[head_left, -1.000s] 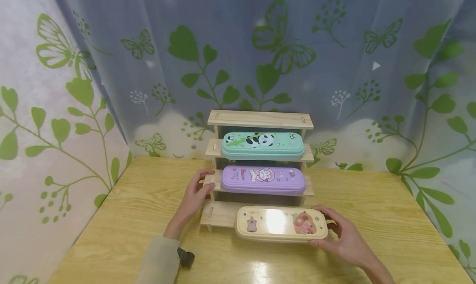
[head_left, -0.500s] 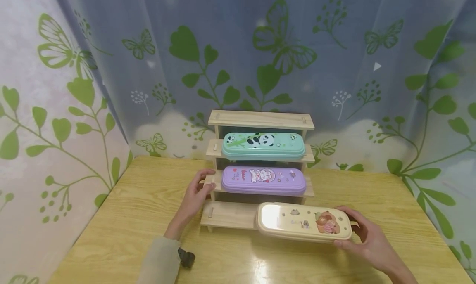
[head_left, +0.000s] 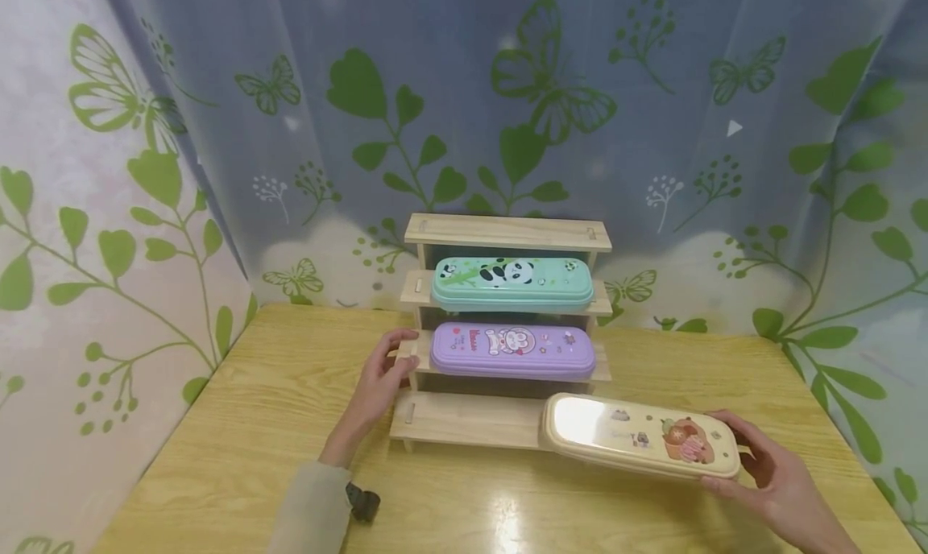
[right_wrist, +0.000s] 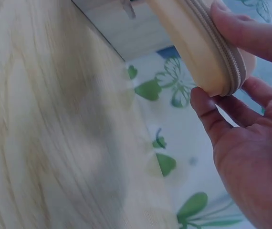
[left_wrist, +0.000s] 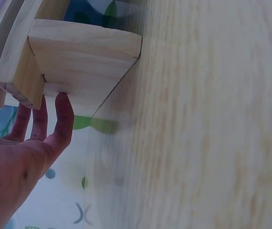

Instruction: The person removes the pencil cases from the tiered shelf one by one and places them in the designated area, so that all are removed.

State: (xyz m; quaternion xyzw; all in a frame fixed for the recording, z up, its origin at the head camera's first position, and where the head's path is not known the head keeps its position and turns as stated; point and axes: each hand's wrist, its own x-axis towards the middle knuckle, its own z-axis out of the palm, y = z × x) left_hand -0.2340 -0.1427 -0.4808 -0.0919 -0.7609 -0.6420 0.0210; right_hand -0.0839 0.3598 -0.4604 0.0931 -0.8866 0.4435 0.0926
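Observation:
My right hand (head_left: 776,475) pinches the right end of a cream-yellow pencil case (head_left: 609,435) with fruit pictures, thumb in front and fingers behind. Its zipper edge shows close up in the right wrist view. The case's left end overlaps the right part of the lowest step of a stepped wooden rack (head_left: 471,421), while the rest juts out to the right over the table. My left hand (head_left: 379,374) grips the left end of the rack's second step from the bottom; in the left wrist view its fingers reach behind the wooden board (left_wrist: 24,71).
On the second step lies a purple pencil case (head_left: 513,351) with a rabbit picture. A mint-green panda pencil case (head_left: 512,284) rests one step higher. The rack stands on a wood-grain table (head_left: 239,425) before a leaf-and-butterfly curtain (head_left: 449,95).
The yellow pencil case has slid to the right along the lowest step and tilted, its right end now nearer the front, carried by my right hand. My left hand stays on the rack.

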